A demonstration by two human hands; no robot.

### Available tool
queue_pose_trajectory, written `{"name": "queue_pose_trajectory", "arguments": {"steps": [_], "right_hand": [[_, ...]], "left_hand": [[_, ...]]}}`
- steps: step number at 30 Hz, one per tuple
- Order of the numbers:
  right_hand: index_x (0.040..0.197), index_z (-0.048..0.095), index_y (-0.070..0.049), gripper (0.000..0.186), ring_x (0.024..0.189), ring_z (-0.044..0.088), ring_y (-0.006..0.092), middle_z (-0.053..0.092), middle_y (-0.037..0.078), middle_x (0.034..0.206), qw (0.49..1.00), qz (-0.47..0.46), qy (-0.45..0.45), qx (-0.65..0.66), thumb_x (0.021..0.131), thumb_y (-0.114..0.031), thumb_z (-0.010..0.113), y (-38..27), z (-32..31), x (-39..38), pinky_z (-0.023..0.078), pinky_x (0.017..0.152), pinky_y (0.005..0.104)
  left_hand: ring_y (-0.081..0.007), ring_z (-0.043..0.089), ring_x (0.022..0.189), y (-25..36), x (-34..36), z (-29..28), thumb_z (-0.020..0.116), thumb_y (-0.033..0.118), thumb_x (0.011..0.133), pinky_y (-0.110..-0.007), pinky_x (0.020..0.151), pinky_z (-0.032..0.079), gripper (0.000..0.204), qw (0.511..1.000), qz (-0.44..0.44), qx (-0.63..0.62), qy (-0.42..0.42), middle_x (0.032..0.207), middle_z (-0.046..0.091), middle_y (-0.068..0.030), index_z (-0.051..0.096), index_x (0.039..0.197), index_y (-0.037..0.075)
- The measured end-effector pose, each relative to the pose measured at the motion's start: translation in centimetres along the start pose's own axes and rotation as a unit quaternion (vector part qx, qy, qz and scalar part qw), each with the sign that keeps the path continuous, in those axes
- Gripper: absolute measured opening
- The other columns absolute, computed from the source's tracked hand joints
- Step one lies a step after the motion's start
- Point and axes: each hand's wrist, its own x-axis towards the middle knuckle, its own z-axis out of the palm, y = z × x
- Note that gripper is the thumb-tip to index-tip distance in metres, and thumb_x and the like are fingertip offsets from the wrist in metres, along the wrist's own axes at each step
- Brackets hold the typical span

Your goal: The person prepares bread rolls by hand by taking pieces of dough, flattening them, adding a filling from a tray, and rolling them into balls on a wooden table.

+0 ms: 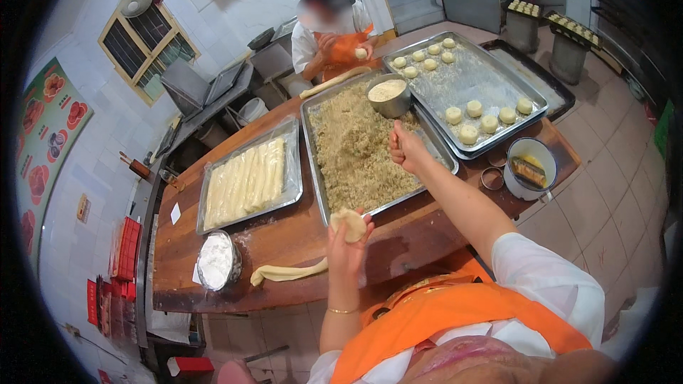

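My left hand (346,252) is at the near edge of the table, its fingers closed around a flattened round of dough (349,225). A length of rolled dough (288,272) lies on the wood beside it. My right hand (406,148) is over a large metal tray of crumbly tan filling (359,149), its fingers drawn together. Whatever those fingers hold, if anything, cannot be made out. Just beyond them a metal bowl (390,103) of pale crumbs rests in the tray.
To the left are a tray of dough strips (245,174) and a bowl of white flour (215,259). On the right stand a tray of small round cakes (480,82), a white enamel pot (530,168) and metal rings (491,178). Across the table a co-worker (334,39) holds dough.
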Motion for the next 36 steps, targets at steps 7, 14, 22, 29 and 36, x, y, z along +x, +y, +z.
{"name": "queue_pose_trajectory", "arguments": {"steps": [7,14,22,29,36], "right_hand": [[0.073,0.06,-0.006,0.042,0.064,0.057,0.0197,0.059,0.006,0.067,0.843,-0.208,0.088,-0.488,0.1,-0.037,0.056,-1.0,1.2,-2.2,0.043,0.061,0.032],[0.114,0.065,-0.008,0.038,0.118,0.057,0.0319,0.065,0.018,0.119,0.659,-0.342,-0.018,-0.669,0.094,-0.041,0.063,-0.3,3.1,-6.1,0.04,0.1,0.0504],[0.108,0.072,-0.01,0.045,0.134,0.045,0.0388,0.059,0.021,0.132,0.555,-0.345,0.049,-0.756,0.101,-0.046,0.047,-0.3,0.5,-5.2,0.032,0.109,0.0561],[0.123,0.069,-0.019,0.032,0.134,0.044,0.0408,0.045,0.022,0.147,0.714,-0.357,0.102,-0.593,0.098,-0.034,0.057,-2.7,2.3,-3.4,0.04,0.108,0.0464],[0.136,0.059,-0.019,0.044,0.144,0.029,0.0411,0.033,0.022,0.156,0.819,-0.394,0.008,-0.416,0.096,-0.033,0.05,2.2,4.0,-3.5,0.026,0.118,0.0486]], "left_hand": [[-0.0348,0.061,0.116,-4.0,8.0,3.6,0.043,0.009,0.103,-0.045,0.1,0.053,0.031,0.999,-0.04,-0.012,0.003,0.128,0.058,-0.024,0.045,0.132,-0.004],[-0.0309,0.059,0.12,-7.7,13.1,6.3,0.04,0.024,0.107,-0.045,0.105,0.048,0.035,0.991,-0.058,-0.081,0.084,0.128,0.058,-0.0146,0.046,0.133,0.001],[-0.0293,0.064,0.102,-8.8,14.0,2.6,0.049,0.024,0.105,-0.043,0.098,0.055,0.028,0.987,-0.07,-0.078,0.12,0.117,0.063,-0.0155,0.055,0.118,0.0],[-0.0255,0.065,0.094,-10.2,15.9,3.1,0.055,0.022,0.103,-0.04,0.084,0.06,0.022,0.984,-0.013,-0.121,0.13,0.105,0.064,-0.012,0.056,0.11,0.001],[-0.02,0.065,0.091,-8.2,18.8,5.1,0.051,0.026,0.104,-0.034,0.078,0.056,0.024,0.996,0.044,-0.028,0.072,0.102,0.063,-0.008,0.057,0.113,0.005]]}}
